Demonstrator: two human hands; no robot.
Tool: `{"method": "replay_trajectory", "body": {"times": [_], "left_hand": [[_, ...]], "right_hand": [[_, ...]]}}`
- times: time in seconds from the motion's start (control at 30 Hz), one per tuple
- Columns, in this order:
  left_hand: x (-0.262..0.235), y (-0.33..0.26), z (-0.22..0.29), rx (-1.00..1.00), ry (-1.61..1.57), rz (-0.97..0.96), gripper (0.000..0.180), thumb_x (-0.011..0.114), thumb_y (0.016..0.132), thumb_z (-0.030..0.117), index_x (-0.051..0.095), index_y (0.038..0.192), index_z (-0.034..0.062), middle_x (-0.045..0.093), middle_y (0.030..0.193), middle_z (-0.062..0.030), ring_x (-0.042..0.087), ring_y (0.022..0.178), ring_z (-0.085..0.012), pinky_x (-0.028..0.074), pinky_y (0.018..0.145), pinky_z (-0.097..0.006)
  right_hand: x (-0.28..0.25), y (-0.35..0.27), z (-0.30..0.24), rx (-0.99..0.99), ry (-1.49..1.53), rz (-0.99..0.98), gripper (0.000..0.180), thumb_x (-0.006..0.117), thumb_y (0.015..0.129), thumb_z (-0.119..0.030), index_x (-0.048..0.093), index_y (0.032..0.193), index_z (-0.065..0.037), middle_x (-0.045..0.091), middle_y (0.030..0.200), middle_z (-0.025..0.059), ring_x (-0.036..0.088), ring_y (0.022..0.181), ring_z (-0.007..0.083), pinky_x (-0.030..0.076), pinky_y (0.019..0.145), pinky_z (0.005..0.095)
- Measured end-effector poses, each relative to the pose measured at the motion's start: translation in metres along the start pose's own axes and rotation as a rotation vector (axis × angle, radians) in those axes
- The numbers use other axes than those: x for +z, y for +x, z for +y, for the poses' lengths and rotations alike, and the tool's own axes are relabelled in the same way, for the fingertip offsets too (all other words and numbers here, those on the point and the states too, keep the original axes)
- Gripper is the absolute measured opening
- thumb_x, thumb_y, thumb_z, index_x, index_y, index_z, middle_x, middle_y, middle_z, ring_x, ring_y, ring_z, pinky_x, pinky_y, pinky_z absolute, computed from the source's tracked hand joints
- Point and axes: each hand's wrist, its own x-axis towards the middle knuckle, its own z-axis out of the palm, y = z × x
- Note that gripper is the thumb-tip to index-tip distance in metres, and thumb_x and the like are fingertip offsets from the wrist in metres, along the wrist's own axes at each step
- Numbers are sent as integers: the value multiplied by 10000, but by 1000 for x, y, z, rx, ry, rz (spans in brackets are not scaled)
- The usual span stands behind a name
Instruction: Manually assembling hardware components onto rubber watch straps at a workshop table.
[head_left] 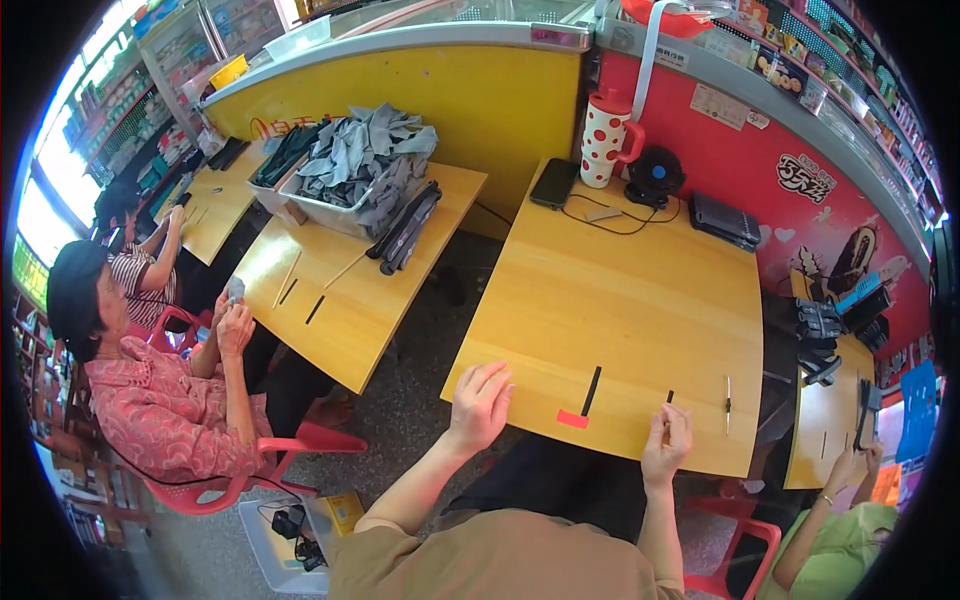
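Right hand [667, 437] pinching short black strip [669, 397], long axis pointing away, upright

The wooden surface [620, 300] carries a black strip [591, 390] with a red tag [572, 419] between the left hand [480, 403] and right hand [667, 440], a pen [728, 404] beyond the right hand, and a phone [554, 183], spotted mug [607, 137] and small fan [653, 176] far ahead of both.

A dark phone screen [554, 183] lies far beyond the left hand [480, 403]; a small red label [573, 419] sits between both hands.
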Motion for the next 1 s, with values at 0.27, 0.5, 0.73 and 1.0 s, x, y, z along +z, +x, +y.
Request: {"method": "replay_trajectory", "body": {"times": [0.27, 0.5, 0.73, 1.0], "left_hand": [[-22, 106, -135, -237, 493, 121, 491, 729, 803, 218, 556, 1226, 39, 515, 1287, -195, 474, 1148, -372, 398, 932, -475], [-31, 192, -216, -551, 864, -140, 1023, 833, 691, 404, 267, 1478, 78, 356, 1448, -221, 378, 1273, -371, 326, 1005, -522], [-15, 211, -255, -573, 946, -301, 778, 749, 774, 232, 337, 1413, 68, 614, 1164, -143, 595, 1087, -293, 399, 953, -467], [-47, 226, -235, -419, 810, -24, 592, 701, 786, 124, 440, 1307, 22, 634, 1049, -198, 654, 953, -336, 505, 820, -424]], "right_hand": [[5, 0, 7, -7, 16, 73, 108, 572, 895, 54, 604, 997, 37, 561, 895, 90, 529, 747, 166, 438, 642, 264], [10, -1, -3, -36, -76, 85, 113, 578, 888, 51, 599, 998, 40, 550, 874, 87, 517, 723, 158, 434, 619, 267], [14, 0, -1, 0, -130, 89, 112, 580, 887, 46, 601, 996, 28, 530, 841, 73, 479, 678, 139, 389, 559, 248], [17, 4, -1, -17, -132, 100, 126, 584, 886, 47, 602, 1008, 20, 534, 833, 69, 456, 645, 128, 357, 524, 251]]}}
